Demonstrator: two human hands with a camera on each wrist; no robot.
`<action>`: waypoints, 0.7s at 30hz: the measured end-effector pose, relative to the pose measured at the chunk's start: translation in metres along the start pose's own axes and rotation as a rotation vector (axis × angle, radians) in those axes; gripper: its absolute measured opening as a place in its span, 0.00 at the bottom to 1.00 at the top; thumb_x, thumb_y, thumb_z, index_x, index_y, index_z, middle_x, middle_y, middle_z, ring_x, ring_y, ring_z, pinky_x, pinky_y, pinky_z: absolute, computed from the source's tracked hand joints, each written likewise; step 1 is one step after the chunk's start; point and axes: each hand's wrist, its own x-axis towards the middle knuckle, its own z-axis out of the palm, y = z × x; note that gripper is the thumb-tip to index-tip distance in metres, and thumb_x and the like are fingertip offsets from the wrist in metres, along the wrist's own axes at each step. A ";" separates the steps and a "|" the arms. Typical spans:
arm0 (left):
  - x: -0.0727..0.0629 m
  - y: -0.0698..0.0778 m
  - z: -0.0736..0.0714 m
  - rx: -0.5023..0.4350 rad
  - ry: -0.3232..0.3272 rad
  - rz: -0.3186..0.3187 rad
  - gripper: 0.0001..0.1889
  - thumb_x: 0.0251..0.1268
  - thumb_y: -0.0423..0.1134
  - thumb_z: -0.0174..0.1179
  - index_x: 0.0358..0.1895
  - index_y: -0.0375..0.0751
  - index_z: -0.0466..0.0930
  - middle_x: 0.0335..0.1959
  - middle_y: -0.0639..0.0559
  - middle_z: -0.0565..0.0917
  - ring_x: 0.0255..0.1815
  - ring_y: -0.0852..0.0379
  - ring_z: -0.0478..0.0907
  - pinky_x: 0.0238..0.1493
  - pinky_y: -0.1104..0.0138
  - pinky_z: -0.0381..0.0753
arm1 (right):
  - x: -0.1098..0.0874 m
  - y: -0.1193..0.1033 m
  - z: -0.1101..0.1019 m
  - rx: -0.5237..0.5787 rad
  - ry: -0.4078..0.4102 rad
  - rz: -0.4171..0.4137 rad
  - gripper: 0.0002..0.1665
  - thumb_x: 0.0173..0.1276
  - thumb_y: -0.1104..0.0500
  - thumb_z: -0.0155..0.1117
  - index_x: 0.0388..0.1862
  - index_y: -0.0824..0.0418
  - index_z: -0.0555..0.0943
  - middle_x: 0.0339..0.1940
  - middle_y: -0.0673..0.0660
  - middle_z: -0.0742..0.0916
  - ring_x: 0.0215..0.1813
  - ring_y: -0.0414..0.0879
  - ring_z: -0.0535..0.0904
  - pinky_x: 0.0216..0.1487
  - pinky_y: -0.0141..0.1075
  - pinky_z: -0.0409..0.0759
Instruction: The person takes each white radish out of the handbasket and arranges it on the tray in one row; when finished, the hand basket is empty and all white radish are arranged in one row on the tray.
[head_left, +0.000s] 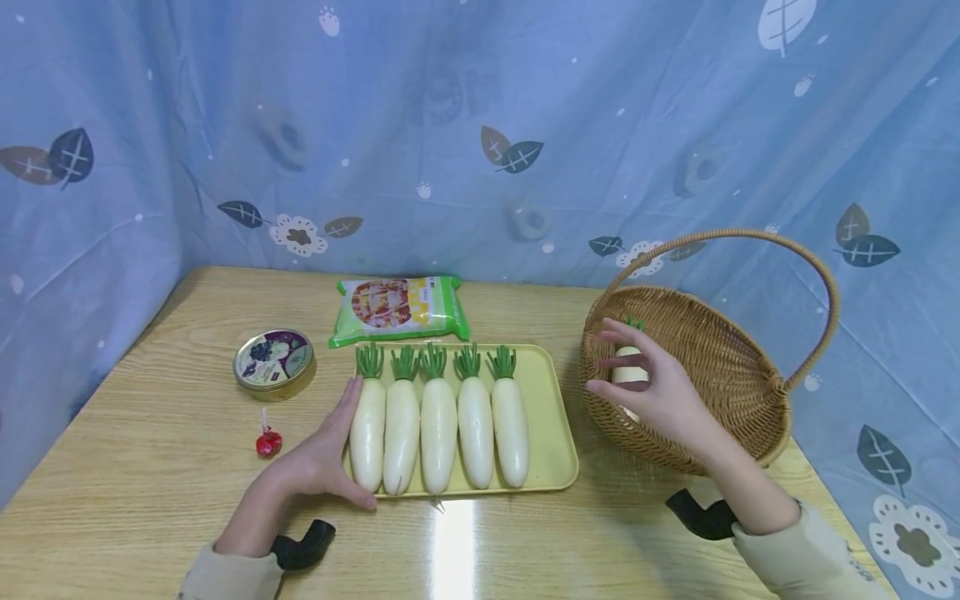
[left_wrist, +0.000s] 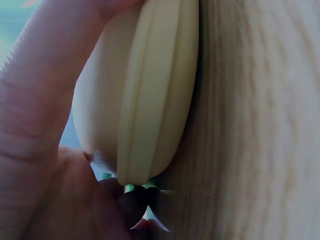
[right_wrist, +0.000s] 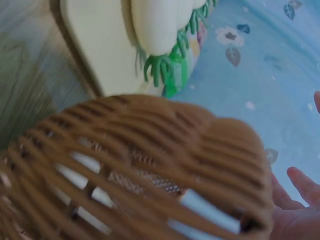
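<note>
My left hand [head_left: 324,460] lies around the left front corner of a yellow tray [head_left: 551,433], thumb along its front edge and fingers extended along its left side, next to the leftmost white radish [head_left: 367,437]. Several white radishes with green tops lie side by side on the tray. At the wicker basket [head_left: 720,358], my right hand [head_left: 663,392] is over the near left rim, thumb and fingers spread apart. Behind those fingers another white radish [head_left: 632,367] sits in the basket, partly hidden. The right wrist view shows the basket's woven rim [right_wrist: 150,150] close up.
Behind the tray lies a green food packet [head_left: 397,308]. To the left stand a round tin [head_left: 274,364] and a small red wrapped lollipop [head_left: 268,442]. The basket's tall handle [head_left: 828,300] arches up on the right. A blue patterned curtain [head_left: 450,150] hangs behind the table.
</note>
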 end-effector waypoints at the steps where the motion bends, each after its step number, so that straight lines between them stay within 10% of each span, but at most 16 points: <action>1: 0.000 0.000 0.000 0.001 0.000 0.000 0.80 0.16 0.52 0.79 0.70 0.34 0.22 0.70 0.33 0.28 0.70 0.36 0.29 0.64 0.41 0.39 | 0.000 0.001 -0.001 -0.007 0.001 0.004 0.42 0.59 0.59 0.66 0.70 0.51 0.59 0.62 0.60 0.70 0.52 0.58 0.76 0.41 0.33 0.81; 21: 0.000 -0.001 0.001 0.002 0.000 -0.002 0.80 0.17 0.52 0.79 0.70 0.35 0.22 0.71 0.34 0.28 0.70 0.37 0.29 0.64 0.41 0.39 | 0.004 0.035 -0.019 -0.235 0.027 0.103 0.47 0.57 0.50 0.67 0.71 0.58 0.56 0.62 0.65 0.72 0.50 0.60 0.76 0.40 0.45 0.80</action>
